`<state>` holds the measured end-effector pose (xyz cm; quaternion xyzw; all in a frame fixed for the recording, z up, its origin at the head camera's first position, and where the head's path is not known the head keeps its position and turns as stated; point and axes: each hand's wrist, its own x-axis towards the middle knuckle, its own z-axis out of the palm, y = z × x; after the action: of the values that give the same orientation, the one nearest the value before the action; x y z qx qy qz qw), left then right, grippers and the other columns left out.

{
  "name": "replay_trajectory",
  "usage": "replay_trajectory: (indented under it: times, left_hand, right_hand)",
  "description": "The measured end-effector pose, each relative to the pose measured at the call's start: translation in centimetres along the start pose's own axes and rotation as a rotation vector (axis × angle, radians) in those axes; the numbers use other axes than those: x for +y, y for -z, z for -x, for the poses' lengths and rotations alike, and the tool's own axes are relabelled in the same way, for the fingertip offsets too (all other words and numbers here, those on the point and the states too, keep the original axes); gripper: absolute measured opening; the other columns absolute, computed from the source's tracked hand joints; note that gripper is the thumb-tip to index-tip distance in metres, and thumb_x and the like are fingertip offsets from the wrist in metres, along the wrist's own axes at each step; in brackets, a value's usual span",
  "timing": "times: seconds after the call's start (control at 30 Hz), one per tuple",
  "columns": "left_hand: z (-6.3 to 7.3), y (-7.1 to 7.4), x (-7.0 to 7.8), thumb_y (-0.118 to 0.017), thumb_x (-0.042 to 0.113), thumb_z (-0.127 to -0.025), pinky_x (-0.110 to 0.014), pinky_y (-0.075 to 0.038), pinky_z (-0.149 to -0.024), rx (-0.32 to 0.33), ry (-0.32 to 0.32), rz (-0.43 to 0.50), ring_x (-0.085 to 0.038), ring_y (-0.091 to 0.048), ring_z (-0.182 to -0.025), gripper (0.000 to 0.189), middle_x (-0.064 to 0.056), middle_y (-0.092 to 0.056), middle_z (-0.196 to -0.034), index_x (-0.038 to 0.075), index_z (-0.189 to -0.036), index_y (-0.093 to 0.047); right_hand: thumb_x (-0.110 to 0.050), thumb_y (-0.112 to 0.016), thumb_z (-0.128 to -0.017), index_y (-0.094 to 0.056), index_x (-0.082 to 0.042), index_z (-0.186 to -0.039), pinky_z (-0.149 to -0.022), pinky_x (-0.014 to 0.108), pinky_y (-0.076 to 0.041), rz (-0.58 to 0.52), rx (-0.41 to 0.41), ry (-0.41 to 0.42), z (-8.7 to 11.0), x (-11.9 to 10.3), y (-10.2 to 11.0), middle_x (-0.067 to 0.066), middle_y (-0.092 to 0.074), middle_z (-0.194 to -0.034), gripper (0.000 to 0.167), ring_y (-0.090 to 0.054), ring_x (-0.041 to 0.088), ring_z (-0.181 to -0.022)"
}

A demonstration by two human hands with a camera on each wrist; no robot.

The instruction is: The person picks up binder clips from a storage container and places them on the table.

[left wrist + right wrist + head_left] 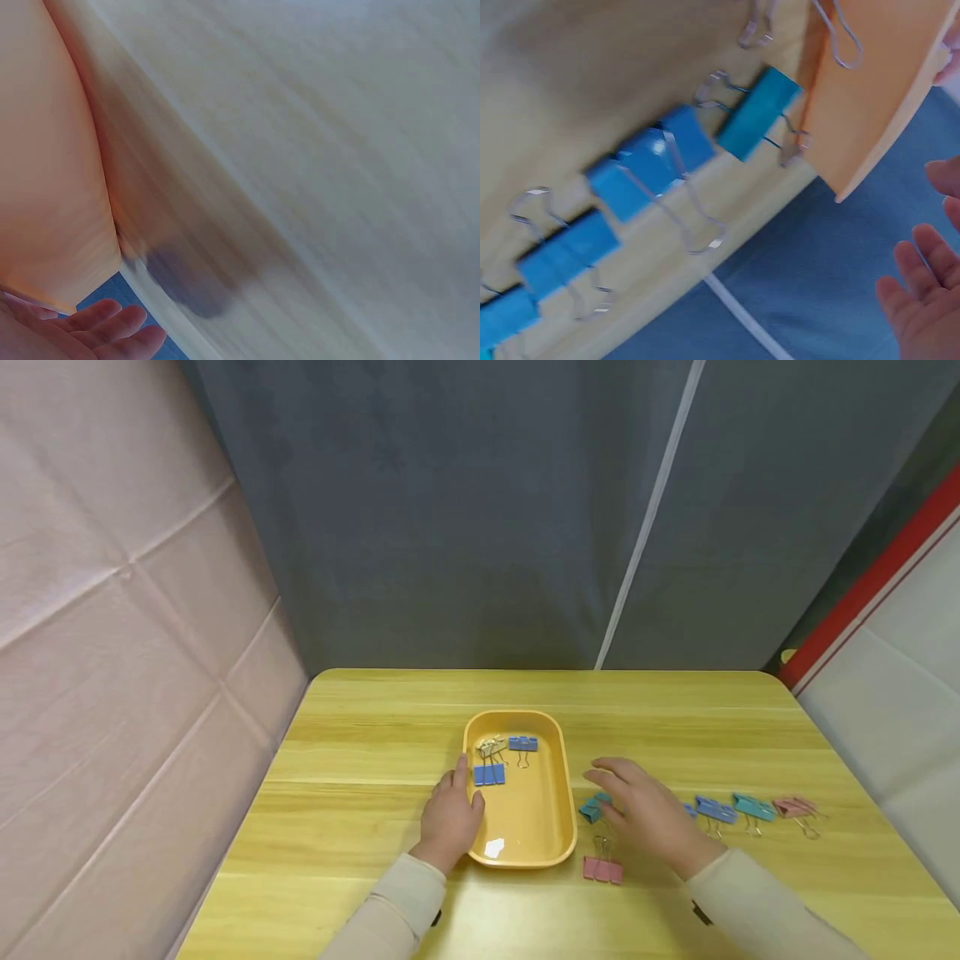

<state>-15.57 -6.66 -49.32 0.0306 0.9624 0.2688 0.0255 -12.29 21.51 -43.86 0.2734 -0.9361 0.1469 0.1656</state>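
Note:
A yellow tray (525,835) holds two blue binder clips (489,775) and a pale yellow one (492,747). My left hand (452,817) rests at the tray's left side, its thumb over the rim. In the left wrist view, fingers (124,330) show loosely extended beside the tray wall. My right hand (648,814) hovers right of the tray with spread fingers and nothing held. Beneath its fingertips lies a teal binder clip (757,112), partly covered in the head view. A pink binder clip (602,869) lies nearer me, handles pointing away.
A row of binder clips runs rightward from my right hand: blue (716,810), teal (753,807) and pink (797,807). Another blue one is partly hidden behind the hand. The wooden table (360,827) meets a dark curtain (450,527) at its far edge.

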Motion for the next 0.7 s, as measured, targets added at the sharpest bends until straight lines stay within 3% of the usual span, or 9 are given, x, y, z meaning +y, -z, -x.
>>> replay_trajectory:
  times: [0.33,0.7]
  left_hand:
    - [0.0,-0.1,-0.1,-0.051,0.03,-0.098,-0.052,-0.046,-0.099,0.001,0.003,-0.003,-0.041,-0.049,-0.123,0.064,-0.024,-0.047,-0.138,0.011,-0.153,-0.024]
    - [0.0,-0.1,0.1,-0.052,0.029,-0.098,-0.052,-0.045,-0.1,0.002,0.011,0.017,-0.04,-0.049,-0.124,0.064,-0.024,-0.047,-0.138,0.012,-0.153,-0.025]
  right_hand:
    - [-0.014,-0.081,-0.078,-0.062,-0.011,-0.126,-0.089,0.046,-0.054,-0.019,-0.127,0.007,-3.9,-1.6,0.1,0.015,-0.057,-0.129,0.052,-0.057,0.032,-0.116]
    - [-0.015,-0.079,-0.078,-0.059,-0.011,-0.131,-0.096,0.048,-0.05,-0.051,-0.271,0.048,-7.0,-3.0,-1.4,0.019,-0.055,-0.132,0.056,-0.056,0.036,-0.117]
